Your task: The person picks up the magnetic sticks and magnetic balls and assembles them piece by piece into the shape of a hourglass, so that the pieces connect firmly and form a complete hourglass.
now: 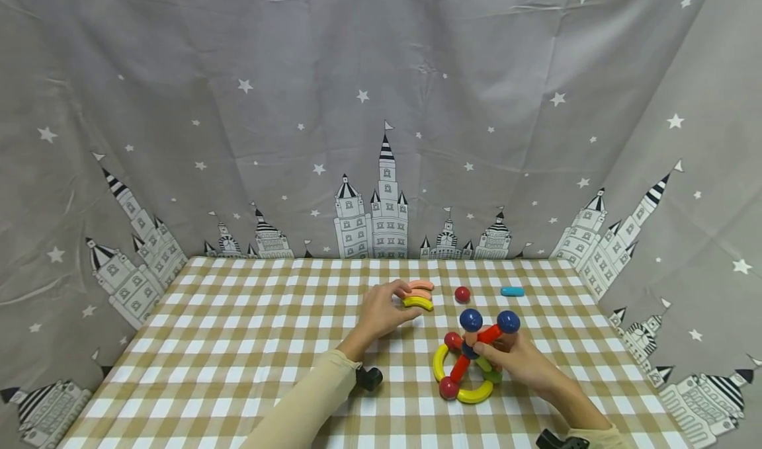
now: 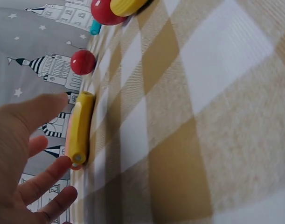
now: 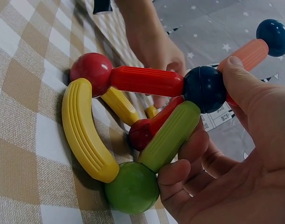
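My right hand [image 1: 526,364] grips a magnetic ball-and-rod figure near its dark blue centre ball [image 3: 205,89]. Red rods [image 3: 147,81], a light green rod [image 3: 171,136] and a salmon rod [image 3: 247,55] join at that ball. Below them, curved yellow rods [image 3: 86,129] link red balls [image 3: 91,73] and a green ball [image 3: 132,188] in a ring over the cloth. My left hand [image 1: 381,311] reaches to a loose curved yellow rod [image 1: 419,302], fingers spread around it. One fingertip seems to touch its end in the left wrist view; the thumb stands apart.
Salmon curved rods [image 1: 421,285] lie just behind the loose yellow one. A red ball [image 1: 462,295] and a short blue rod [image 1: 512,291] rest farther right on the checkered tablecloth [image 1: 250,343]. A grey curtain [image 1: 286,145] printed with castles stands behind the table.
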`<control>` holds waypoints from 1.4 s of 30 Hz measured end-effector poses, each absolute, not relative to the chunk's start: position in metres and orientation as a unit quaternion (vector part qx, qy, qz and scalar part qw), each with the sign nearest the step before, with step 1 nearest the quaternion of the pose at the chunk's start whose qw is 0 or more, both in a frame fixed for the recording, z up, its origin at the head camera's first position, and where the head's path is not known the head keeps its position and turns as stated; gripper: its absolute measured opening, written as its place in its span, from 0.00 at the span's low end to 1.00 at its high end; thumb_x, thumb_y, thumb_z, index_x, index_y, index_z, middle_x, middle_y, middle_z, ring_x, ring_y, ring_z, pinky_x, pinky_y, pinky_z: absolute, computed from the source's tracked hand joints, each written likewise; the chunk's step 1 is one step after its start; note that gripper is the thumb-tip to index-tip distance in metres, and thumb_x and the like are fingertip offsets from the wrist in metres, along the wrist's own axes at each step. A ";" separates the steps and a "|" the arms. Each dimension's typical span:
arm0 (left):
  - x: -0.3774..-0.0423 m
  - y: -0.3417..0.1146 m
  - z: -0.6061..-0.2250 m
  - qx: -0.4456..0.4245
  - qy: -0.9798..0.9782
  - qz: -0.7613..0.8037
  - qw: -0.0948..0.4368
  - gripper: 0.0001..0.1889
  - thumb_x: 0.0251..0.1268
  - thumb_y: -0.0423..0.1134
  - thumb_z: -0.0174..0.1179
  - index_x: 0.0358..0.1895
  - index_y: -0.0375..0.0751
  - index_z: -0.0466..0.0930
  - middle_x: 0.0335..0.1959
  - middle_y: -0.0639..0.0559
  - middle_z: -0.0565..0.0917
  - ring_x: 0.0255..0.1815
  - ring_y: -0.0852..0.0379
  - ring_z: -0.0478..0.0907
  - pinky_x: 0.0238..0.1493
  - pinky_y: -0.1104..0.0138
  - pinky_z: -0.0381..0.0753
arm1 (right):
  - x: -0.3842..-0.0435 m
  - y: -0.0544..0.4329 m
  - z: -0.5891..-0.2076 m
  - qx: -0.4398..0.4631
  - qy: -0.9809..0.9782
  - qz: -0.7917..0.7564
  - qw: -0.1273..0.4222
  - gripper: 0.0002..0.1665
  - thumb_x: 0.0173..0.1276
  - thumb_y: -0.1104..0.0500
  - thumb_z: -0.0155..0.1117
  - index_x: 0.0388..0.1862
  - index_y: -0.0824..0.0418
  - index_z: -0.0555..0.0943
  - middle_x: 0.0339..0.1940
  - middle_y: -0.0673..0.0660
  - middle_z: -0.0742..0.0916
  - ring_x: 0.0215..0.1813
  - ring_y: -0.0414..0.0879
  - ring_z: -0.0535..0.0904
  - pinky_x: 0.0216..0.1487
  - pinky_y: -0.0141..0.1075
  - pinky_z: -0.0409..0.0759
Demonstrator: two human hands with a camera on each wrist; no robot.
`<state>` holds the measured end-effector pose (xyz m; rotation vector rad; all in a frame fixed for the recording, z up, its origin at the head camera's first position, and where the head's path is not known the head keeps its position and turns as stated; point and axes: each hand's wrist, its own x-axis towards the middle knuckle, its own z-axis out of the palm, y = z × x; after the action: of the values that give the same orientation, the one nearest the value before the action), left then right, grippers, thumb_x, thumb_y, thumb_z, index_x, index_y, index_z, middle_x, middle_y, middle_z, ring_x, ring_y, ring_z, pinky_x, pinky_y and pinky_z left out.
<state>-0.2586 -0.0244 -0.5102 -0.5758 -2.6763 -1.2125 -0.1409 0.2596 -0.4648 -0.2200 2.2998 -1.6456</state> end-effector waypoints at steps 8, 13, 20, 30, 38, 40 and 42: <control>-0.258 -0.022 -0.513 -0.175 -0.905 -0.380 0.071 0.17 0.54 0.45 0.77 0.46 0.44 0.87 0.40 0.51 0.89 0.46 0.49 0.80 0.52 0.53 0.72 | -0.142 0.259 -0.465 -0.074 0.796 -0.582 0.150 0.26 0.76 0.53 0.66 0.63 0.69 0.76 0.51 0.61 0.86 0.46 0.54 0.76 0.45 0.41 0.74; -0.258 -0.019 -0.516 -0.183 -0.912 -0.354 0.093 0.13 0.54 0.41 0.77 0.44 0.45 0.90 0.34 0.53 0.87 0.39 0.52 0.80 0.46 0.57 0.74 | -0.142 0.259 -0.466 -0.078 0.795 -0.583 0.149 0.26 0.76 0.53 0.65 0.64 0.69 0.75 0.51 0.62 0.86 0.46 0.55 0.76 0.45 0.41 0.74; -0.256 -0.016 -0.517 -0.184 -0.916 -0.343 0.096 0.10 0.54 0.39 0.77 0.40 0.46 0.91 0.32 0.56 0.86 0.38 0.56 0.79 0.43 0.58 0.75 | -0.141 0.258 -0.467 -0.076 0.797 -0.580 0.149 0.27 0.76 0.53 0.66 0.64 0.69 0.75 0.50 0.62 0.86 0.46 0.55 0.76 0.45 0.41 0.74; -0.243 -0.021 -0.518 -0.202 -0.913 -0.332 0.122 0.07 0.51 0.36 0.76 0.34 0.46 0.90 0.27 0.57 0.86 0.34 0.55 0.79 0.38 0.59 0.69 | -0.141 0.258 -0.465 -0.072 0.802 -0.574 0.145 0.27 0.75 0.52 0.66 0.64 0.69 0.75 0.48 0.61 0.86 0.45 0.54 0.76 0.44 0.40 0.75; -0.236 -0.028 -0.515 -0.233 -0.906 -0.337 0.101 0.09 0.50 0.37 0.77 0.34 0.45 0.88 0.26 0.55 0.87 0.31 0.56 0.81 0.36 0.62 0.74 | -0.142 0.258 -0.465 -0.066 0.801 -0.576 0.147 0.27 0.75 0.52 0.67 0.63 0.70 0.74 0.46 0.60 0.85 0.44 0.54 0.76 0.43 0.40 0.74; -0.237 -0.029 -0.511 -0.241 -0.906 -0.339 0.075 0.10 0.53 0.38 0.77 0.37 0.44 0.88 0.30 0.54 0.88 0.35 0.54 0.83 0.39 0.61 0.76 | -0.142 0.258 -0.466 -0.066 0.800 -0.578 0.149 0.27 0.75 0.52 0.66 0.62 0.70 0.74 0.46 0.60 0.85 0.44 0.54 0.76 0.43 0.40 0.74; -0.239 -0.028 -0.508 -0.248 -0.904 -0.346 0.043 0.12 0.56 0.39 0.76 0.42 0.43 0.88 0.34 0.53 0.89 0.39 0.53 0.84 0.43 0.60 0.78 | -0.142 0.258 -0.466 -0.066 0.800 -0.578 0.150 0.27 0.75 0.52 0.67 0.62 0.70 0.74 0.46 0.60 0.85 0.44 0.54 0.75 0.43 0.40 0.74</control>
<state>-0.2386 -0.0279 -0.5084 -0.7593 -2.7634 -1.0571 -0.1418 0.2581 -0.4660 -0.1886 2.2982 -1.6600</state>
